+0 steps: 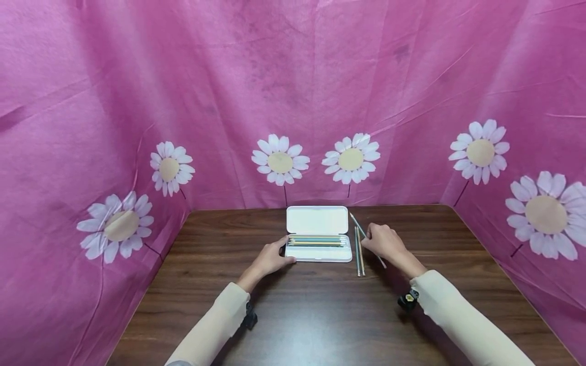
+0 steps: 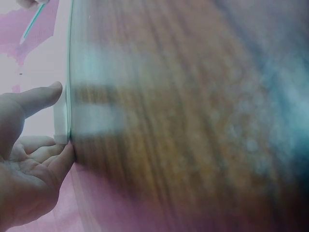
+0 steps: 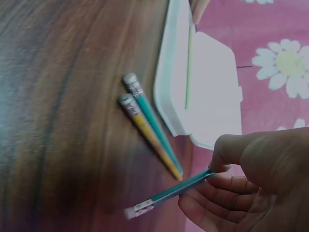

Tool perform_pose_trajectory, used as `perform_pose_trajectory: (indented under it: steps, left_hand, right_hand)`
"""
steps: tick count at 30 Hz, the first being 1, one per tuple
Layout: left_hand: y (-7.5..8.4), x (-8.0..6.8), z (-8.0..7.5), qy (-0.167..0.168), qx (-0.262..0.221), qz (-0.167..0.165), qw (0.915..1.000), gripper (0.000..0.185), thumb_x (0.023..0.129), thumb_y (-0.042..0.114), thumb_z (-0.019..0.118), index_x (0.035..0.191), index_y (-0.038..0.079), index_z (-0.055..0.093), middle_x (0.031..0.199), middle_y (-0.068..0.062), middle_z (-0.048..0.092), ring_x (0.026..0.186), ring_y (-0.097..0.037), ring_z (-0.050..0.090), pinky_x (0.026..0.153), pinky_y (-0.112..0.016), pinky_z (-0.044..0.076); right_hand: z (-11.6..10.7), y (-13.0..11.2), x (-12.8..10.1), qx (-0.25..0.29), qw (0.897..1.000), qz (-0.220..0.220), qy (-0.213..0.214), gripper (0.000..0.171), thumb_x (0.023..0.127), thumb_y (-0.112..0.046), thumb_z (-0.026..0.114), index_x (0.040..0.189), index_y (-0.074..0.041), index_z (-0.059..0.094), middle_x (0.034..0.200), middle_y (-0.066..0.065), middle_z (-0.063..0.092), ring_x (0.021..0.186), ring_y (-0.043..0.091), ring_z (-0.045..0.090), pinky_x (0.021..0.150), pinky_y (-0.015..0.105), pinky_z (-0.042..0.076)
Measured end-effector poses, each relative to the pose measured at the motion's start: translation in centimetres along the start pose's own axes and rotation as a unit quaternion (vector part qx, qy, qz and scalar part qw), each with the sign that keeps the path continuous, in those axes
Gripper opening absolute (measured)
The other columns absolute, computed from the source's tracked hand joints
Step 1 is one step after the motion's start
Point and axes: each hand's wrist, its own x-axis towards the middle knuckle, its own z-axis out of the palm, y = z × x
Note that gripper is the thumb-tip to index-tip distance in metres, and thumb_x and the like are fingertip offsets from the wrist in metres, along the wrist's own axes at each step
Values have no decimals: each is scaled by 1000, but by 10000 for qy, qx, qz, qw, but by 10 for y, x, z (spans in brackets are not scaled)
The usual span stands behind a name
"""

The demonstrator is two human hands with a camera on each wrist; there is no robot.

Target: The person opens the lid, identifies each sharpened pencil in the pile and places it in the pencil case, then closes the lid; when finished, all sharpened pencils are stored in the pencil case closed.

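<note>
Right hand: the right hand point(image 1: 383, 241) pinches a green pencil point(image 3: 170, 194) between thumb and fingertips, just right of the case.
Left hand: the left hand point(image 1: 271, 257), fingers straight, touches the left end of the white pencil case point(image 1: 318, 252).
Case: open at table centre, lid point(image 1: 317, 219) laid back, pencils in the tray.
Right wrist only: eraser ends of two loose pencils point(image 3: 150, 126), one green, one yellow, touching side by side.
Left wrist only: blurred; thumb point(image 2: 38, 99) and fingers at the case edge.
Room: bare wooden table point(image 1: 458, 254) on both sides; pink floral cloth point(image 1: 137, 101) walls three sides.
</note>
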Motion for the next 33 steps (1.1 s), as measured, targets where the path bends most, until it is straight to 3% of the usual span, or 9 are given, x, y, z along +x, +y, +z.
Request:
perform_pose_trajectory:
  steps: [8,17,27,33]
  left_hand:
    - [-1,0,0,42,65,24,10000,81,92,31,82,158,-2,47,154,-28,56,142,-45,55,119,-58,45]
    - [1,0,2,34,61,-139,9999,81,92,29,83,159,-1,47,156,-25,55,144,-42,54,121,-57,44]
    - [-39,21,25,231,173,-76,9996,89,88,42,85,160,7,48,154,-21,59,141,-40,58,118,-54,47]
    - [-42,23,27,174,230,-31,9996,89,89,42,84,162,8,45,156,-21,57,143,-39,56,120,-54,46]
  right_hand:
    - [-10,-20,12,-127,9977,-652,145,10,83,-9,69,79,-10,60,67,1,58,59,18,54,53,33,42]
    - [-12,-51,31,-448,9840,-1716,134,21,79,-3,73,73,-12,56,65,-3,53,61,15,49,53,34,42]
    - [1,-76,51,-676,9788,-1896,-372,19,78,-2,73,74,-14,59,68,-3,55,64,16,50,54,31,41]
    - [9,-88,59,-894,9724,-2090,-533,20,79,-2,77,75,-14,62,71,-2,60,66,15,53,56,33,47]
